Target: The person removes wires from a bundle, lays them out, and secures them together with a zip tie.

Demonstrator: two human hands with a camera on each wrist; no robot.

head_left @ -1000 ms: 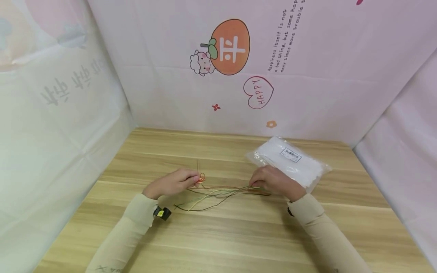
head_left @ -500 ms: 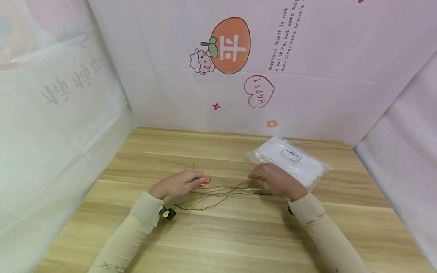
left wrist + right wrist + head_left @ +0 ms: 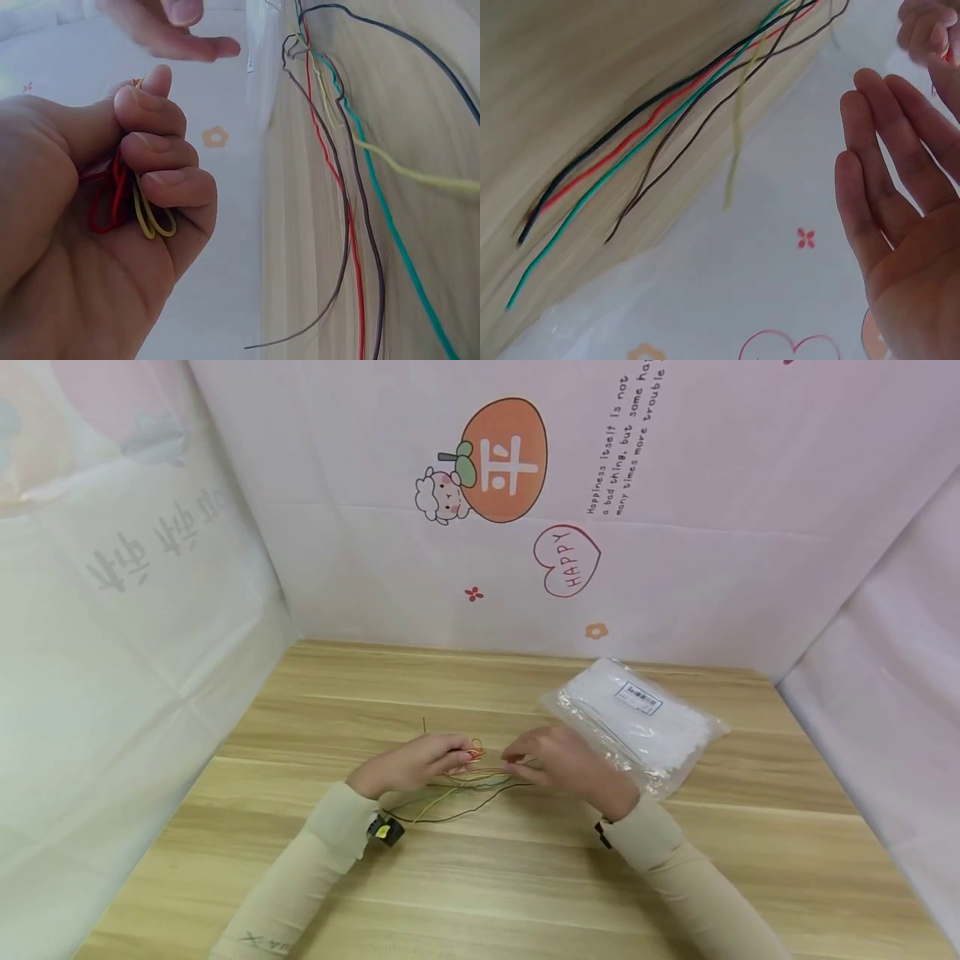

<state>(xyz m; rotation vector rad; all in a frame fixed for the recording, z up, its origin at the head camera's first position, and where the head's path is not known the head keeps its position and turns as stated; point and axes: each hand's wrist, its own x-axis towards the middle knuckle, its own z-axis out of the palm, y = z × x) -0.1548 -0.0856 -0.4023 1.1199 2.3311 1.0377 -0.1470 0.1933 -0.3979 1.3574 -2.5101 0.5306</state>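
Observation:
My left hand curls its fingers round a small looped bundle of red and yellow wires. In the left wrist view the red loops and yellow loops hang out under the fingers. Close by on the right, my right hand faces the bundle with fingers extended; in the right wrist view its palm holds nothing. Below both hands several loose thin wires lie crosswise on the table: a black wire, a teal wire, a red wire, a yellow wire and brown ones.
A clear plastic bag with white contents and a label lies behind the right hand. The wood-grain table meets printed white sheets at the back and sides.
My left hand has moved right with the bundle of wires. The right hand has let go of the loose wires and moved left, towards the left hand.

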